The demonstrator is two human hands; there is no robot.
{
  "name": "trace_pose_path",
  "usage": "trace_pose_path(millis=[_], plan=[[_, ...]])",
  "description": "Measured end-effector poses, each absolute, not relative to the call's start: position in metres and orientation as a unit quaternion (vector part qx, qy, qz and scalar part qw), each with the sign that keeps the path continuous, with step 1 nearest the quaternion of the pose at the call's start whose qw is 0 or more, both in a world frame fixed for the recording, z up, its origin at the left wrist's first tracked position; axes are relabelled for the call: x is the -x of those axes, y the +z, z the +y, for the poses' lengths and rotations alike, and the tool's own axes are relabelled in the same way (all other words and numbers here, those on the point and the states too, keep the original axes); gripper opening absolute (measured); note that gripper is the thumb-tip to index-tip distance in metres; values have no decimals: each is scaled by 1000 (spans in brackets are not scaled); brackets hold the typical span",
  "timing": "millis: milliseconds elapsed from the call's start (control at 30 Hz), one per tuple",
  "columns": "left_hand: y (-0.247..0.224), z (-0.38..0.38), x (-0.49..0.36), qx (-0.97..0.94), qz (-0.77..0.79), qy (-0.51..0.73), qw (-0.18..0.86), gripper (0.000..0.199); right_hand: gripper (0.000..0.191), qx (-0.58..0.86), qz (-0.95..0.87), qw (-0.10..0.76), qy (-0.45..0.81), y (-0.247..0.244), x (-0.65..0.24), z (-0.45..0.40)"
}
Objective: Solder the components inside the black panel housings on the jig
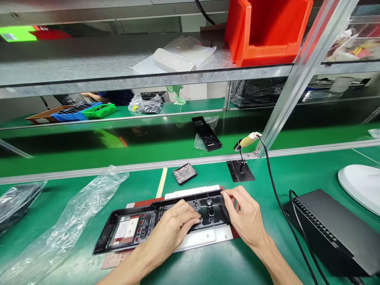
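Note:
A long black plastic housing (103, 233) lies open side up on a red and white fixture (208, 237). At its left end is a rectangular window, with a cluster of round holes beside it. My left hand (175, 221) reaches over the middle of the housing, its fingertips pressed together against the inner surface; whatever they hold is too small or hidden. At the far right corner, the thumb and forefinger of my right hand (245, 211) pinch the rim. Between both hands a glossy black raised part (210, 208) shows inside the housing.
Behind the fixture sit a tray of small metal parts (184, 173) and a soldering iron (247, 140) in its stand. Its cable passes a black box (332, 229) at right. Clear plastic bags (74, 213) lie left. Another black panel (207, 133) rests beyond the metal rail.

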State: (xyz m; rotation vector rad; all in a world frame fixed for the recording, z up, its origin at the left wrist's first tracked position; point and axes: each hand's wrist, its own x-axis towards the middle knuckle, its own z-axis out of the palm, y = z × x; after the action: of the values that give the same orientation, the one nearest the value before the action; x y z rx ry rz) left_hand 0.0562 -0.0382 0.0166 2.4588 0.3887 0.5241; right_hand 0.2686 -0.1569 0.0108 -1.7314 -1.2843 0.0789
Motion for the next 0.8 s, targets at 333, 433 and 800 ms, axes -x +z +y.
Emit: trace_pose_path(millis=[333, 433, 800], plan=[[9, -40, -54, -926, 104, 245, 268, 19, 68, 709, -294, 641, 8, 49, -313, -98], [8, -40, -54, -928, 107, 246, 258, 20, 63, 702, -284, 646, -97, 57, -337, -67], [15, -45, -46, -936, 117, 264, 201, 20, 22, 582, -353, 690, -245, 110, -321, -75]])
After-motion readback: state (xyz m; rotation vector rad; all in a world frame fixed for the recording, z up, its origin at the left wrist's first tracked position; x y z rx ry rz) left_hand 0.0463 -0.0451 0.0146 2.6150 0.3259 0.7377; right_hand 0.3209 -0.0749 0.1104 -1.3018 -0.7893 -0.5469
